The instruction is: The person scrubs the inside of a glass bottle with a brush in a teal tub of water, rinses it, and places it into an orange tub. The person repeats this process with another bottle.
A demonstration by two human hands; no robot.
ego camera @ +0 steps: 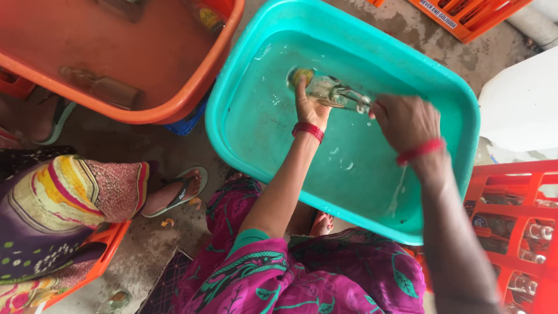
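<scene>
Teal plastic forms the big tub [465, 110] of clear water that fills the middle of the view, and both hands work over it. A clear glass bottle [331, 92] lies on its side just above the water, toward twelve o'clock in the tub. The left hand [310, 104] cups the bottle's base end from below, fingers curled around it. The right hand [405, 120] is closed around the bottle's neck end at three o'clock of the bottle. Each wrist wears a red band. An orange tub [174, 104] of cloudy water sits at ten o'clock with another bottle sunk in it. A red crate [511, 174] holding bottles stands at four o'clock. Another person's sandalled foot [177, 192] rests on the floor at eight o'clock.
</scene>
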